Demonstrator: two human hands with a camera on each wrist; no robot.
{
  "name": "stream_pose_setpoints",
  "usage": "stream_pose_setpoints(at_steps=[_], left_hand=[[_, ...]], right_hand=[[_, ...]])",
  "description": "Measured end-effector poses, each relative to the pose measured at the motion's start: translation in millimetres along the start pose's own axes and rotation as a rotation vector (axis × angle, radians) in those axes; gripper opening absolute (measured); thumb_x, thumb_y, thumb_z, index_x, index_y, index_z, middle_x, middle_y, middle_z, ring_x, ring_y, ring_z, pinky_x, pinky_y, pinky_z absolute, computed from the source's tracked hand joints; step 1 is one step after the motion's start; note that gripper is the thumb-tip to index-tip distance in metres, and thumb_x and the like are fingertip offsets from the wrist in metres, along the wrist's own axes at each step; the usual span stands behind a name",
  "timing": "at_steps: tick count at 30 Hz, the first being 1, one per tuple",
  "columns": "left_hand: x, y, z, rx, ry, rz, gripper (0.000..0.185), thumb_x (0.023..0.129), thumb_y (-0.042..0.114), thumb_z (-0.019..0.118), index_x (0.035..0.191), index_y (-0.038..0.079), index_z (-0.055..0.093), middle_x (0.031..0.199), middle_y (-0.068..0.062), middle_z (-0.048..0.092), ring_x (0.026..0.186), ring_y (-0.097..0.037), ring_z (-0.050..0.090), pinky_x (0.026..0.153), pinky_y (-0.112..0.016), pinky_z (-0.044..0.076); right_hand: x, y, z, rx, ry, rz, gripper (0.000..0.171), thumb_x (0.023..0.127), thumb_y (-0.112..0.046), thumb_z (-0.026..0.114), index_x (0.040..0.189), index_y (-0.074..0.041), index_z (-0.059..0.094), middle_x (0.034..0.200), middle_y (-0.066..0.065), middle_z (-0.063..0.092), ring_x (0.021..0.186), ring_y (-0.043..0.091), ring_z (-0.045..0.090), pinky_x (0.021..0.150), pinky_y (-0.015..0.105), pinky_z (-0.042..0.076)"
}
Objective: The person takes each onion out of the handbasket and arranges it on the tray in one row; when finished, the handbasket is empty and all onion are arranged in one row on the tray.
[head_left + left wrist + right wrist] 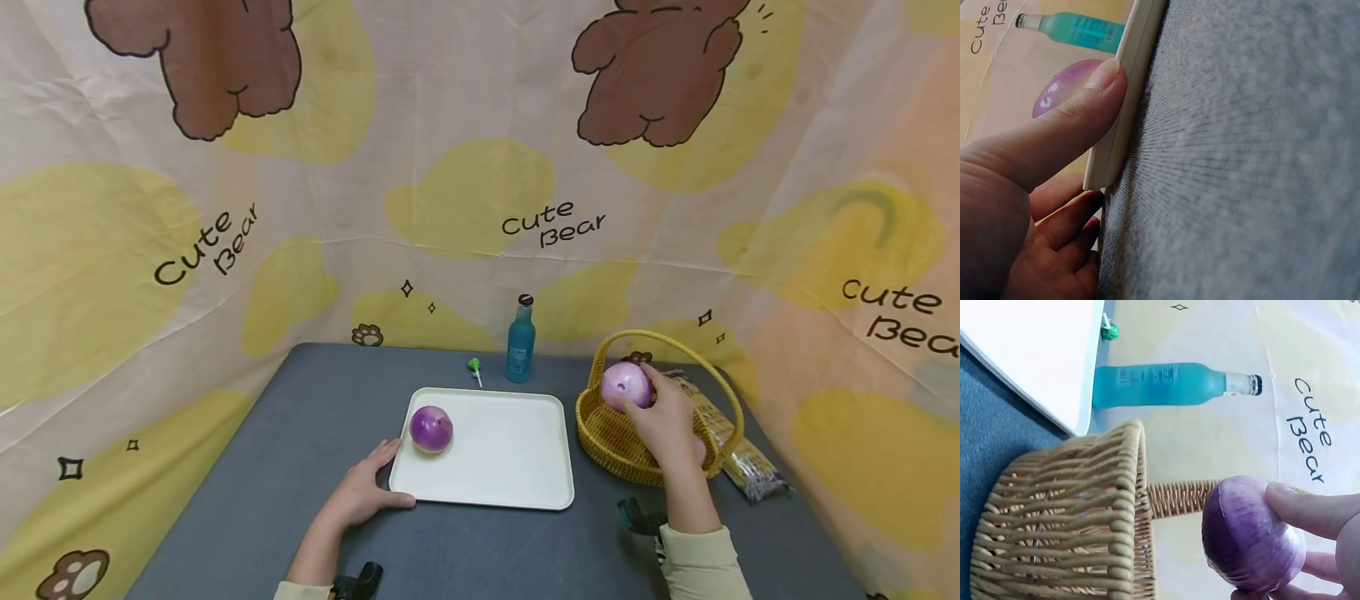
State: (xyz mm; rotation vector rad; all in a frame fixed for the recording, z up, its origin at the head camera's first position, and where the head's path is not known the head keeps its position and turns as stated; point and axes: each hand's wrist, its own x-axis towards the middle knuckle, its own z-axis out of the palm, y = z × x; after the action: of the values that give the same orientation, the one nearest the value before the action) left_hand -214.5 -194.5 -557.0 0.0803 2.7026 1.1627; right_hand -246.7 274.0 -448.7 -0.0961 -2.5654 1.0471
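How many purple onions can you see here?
2. One onion lies on the white tray near the left hand. The right hand holds the other onion over the wicker basket; more may be hidden inside it.

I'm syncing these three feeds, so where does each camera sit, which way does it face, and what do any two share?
Head: worn on the head, facing forward and down at the tray, basket and both forearms.
Left wrist: low beside the table, looking along the tray's edge; the left hand shows, thumb on the rim.
Right wrist: beside the basket, looking at the right hand, whose grip holds a purple onion.
Shared: the blue bottle shows in all three.
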Motion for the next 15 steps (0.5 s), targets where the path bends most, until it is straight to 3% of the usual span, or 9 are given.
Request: stream_pose_setpoints(at_steps=[15], left_hand=[[-1.4, 1.5, -1.2, -0.015, 0.006, 0.011, 0.112, 0.064, 0.042, 0.094, 0.156, 0.010, 0.038, 0.162, -0.020, 0.033, 0.152, -0.043, 0.024, 0.115, -0.069, 0.024]], right_hand=[[-8.2, -20.6, 10.2, 0.024, -0.008, 0.000, 0.075, 0.083, -0.024, 0.084, 0.146, -0.004, 0.051, 0.142, 0.028, 0.054, 0.127, 0.045, 0.052, 0.105, 0.060, 0.043]])
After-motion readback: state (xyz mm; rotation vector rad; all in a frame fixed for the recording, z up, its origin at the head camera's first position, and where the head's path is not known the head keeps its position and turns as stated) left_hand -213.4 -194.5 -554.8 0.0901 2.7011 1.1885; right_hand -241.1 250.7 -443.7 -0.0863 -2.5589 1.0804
